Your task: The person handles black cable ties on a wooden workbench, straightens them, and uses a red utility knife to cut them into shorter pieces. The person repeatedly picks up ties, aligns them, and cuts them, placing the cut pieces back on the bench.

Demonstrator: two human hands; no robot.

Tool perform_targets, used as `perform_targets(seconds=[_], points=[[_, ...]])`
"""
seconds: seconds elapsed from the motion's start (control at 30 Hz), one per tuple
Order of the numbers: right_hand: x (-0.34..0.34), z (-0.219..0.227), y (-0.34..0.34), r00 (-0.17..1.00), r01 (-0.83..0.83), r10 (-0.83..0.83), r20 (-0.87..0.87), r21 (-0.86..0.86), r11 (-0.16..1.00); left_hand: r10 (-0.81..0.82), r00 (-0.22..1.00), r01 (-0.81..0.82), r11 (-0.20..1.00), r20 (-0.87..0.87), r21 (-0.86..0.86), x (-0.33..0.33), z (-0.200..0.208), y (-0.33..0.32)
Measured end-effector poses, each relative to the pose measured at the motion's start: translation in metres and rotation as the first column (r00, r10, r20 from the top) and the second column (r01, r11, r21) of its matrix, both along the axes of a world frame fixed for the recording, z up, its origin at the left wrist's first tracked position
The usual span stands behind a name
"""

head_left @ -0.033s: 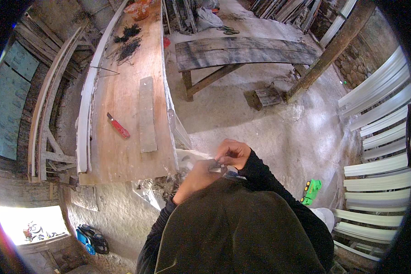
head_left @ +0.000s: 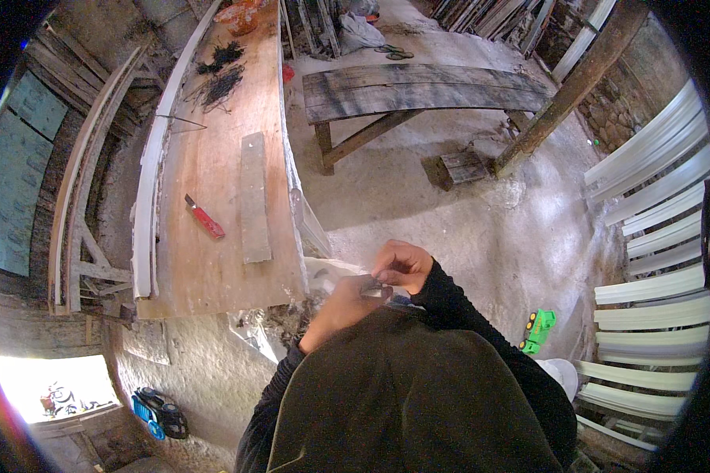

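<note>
My left hand [head_left: 341, 305] and my right hand [head_left: 404, 263] meet just in front of my body, past the near end of the long wooden table [head_left: 201, 280]. Both have their fingers bent and closed, the right in a pinch against the left's fingertips. Something small and pale shows at the left fingers, too small and covered to name. On the table, to the left of my hands, lies a red-handled knife [head_left: 205, 217] with a short dark blade. Beside it is a flat greyish strip [head_left: 254, 197], lying lengthwise.
Dark tangled strands [head_left: 221, 85] and an orange basin [head_left: 237, 17] sit farther up the table. Beyond is a low wooden bench [head_left: 418, 88] near a slanting post [head_left: 572, 91]. Long white mouldings [head_left: 651, 284] line the right. A green toy truck [head_left: 537, 331] is on the floor.
</note>
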State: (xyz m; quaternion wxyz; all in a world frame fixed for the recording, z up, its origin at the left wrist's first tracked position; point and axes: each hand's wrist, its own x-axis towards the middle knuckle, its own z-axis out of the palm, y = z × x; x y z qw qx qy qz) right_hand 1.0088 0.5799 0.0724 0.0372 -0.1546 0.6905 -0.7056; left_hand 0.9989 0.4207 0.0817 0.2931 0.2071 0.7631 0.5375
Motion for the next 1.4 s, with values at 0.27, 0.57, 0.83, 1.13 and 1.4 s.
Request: perform_targets(seconds=[0.27,0.57,0.83,1.13,1.4], points=[[-0.006,-0.003,-0.004,0.993,0.082,-0.078,-0.086,0.041,0.996,-0.029,0.994,0.015,0.991,0.104,0.130,-0.012,-0.023,-0.003],[-0.025,-0.048,-0.031,0.960,-0.193,0.193,-0.202,0.022,0.981,0.139,0.975,-0.208,0.851,0.173,0.483,-0.024,-0.034,-0.005],[-0.023,-0.013,-0.055,0.893,-0.284,0.305,0.329,-0.111,0.952,0.174,0.920,-0.376,0.639,0.350,0.671,-0.057,0.035,-0.021],[-0.023,-0.024,-0.084,0.926,-0.339,0.359,0.120,-0.161,0.927,0.148,0.935,-0.354,0.418,0.321,0.836,-0.089,0.109,-0.084],[-0.037,-0.022,-0.072,0.764,-0.555,0.585,0.273,-0.183,0.811,0.227,0.926,-0.361,0.285,0.303,0.888,-0.092,0.122,-0.114]])
